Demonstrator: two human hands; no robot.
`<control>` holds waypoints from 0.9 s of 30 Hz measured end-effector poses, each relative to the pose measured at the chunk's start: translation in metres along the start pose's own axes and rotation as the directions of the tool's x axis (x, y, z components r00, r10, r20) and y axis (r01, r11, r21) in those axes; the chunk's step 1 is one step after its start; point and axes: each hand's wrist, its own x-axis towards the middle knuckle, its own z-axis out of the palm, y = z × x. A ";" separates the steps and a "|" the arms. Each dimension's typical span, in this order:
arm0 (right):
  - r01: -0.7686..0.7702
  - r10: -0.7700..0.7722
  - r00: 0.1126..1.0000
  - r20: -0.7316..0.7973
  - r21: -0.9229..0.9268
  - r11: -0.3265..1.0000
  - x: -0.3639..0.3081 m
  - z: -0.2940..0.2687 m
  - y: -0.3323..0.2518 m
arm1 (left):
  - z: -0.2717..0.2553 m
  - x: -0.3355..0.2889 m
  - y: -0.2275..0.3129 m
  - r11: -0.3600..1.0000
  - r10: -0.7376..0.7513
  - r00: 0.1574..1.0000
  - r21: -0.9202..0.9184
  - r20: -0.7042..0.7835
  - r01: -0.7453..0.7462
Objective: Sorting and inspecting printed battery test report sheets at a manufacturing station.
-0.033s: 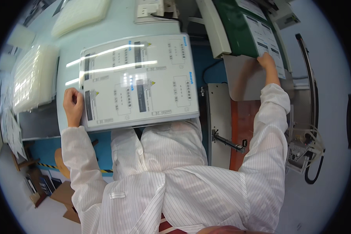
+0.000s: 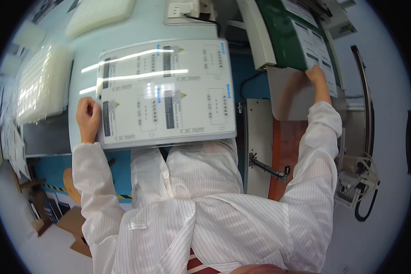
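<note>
My left hand [image 2: 88, 118] rests on the table in a loose fist, right beside the left edge of a stack of printed sheets [image 2: 128, 102]. Nothing shows between its curled fingers. The sheets are white, with grey blocks, yellow triangles and blue marks, and light glares off their glossy top. Over on the right, my right hand [image 2: 317, 78] reaches to a printed sheet [image 2: 311, 45] lying on a green conveyor belt [image 2: 278, 36]. Its fingers are bent together on the near left edge of that sheet; the fingertips are partly hidden.
Pale translucent trays [image 2: 45, 86] are piled at the left, with another tray [image 2: 98, 16] farther back. A power socket box [image 2: 182, 10] with a black cable stands behind the stack. Below the belt come a shiny metal plate [image 2: 290, 107] and a machine frame [image 2: 259, 150] with a jutting rod.
The whole view has shifted slightly. Both hands keep nearly the same places, the left beside the stack and the right at the sheet on the belt.
</note>
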 end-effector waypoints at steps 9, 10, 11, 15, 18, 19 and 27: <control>0.040 -0.051 0.984 -0.170 -0.067 0.997 -0.003 0.027 -0.022 | -0.003 -0.009 -0.009 0.999 -0.030 0.996 0.019 -0.085 0.031; 0.048 -0.065 0.982 -0.176 -0.097 0.994 -0.002 0.032 -0.008 | -0.002 -0.006 -0.006 0.999 -0.040 0.995 0.005 -0.091 0.040; 0.053 -0.077 0.980 -0.183 -0.132 0.990 0.001 0.035 0.007 | 0.000 -0.002 -0.006 0.999 -0.051 0.994 -0.015 -0.096 0.050; 0.212 -0.227 0.936 -0.268 -0.085 0.974 0.003 0.020 0.037 | -0.001 -0.007 -0.015 0.998 -0.064 0.990 -0.002 -0.127 0.064; 0.218 -0.226 0.931 -0.285 -0.062 0.974 -0.016 0.017 0.055 | 0.002 -0.003 -0.016 1.000 -0.015 0.992 -0.016 -0.124 0.013; 0.231 -0.239 0.931 -0.275 -0.062 0.971 -0.028 0.018 0.048 | 0.002 -0.003 -0.017 1.000 0.000 0.993 -0.028 -0.122 -0.004; 0.512 -0.321 0.813 -0.485 0.335 0.791 -0.279 -0.069 -0.155 | 0.001 -0.008 -0.019 0.992 -0.072 0.984 -0.111 -0.163 0.054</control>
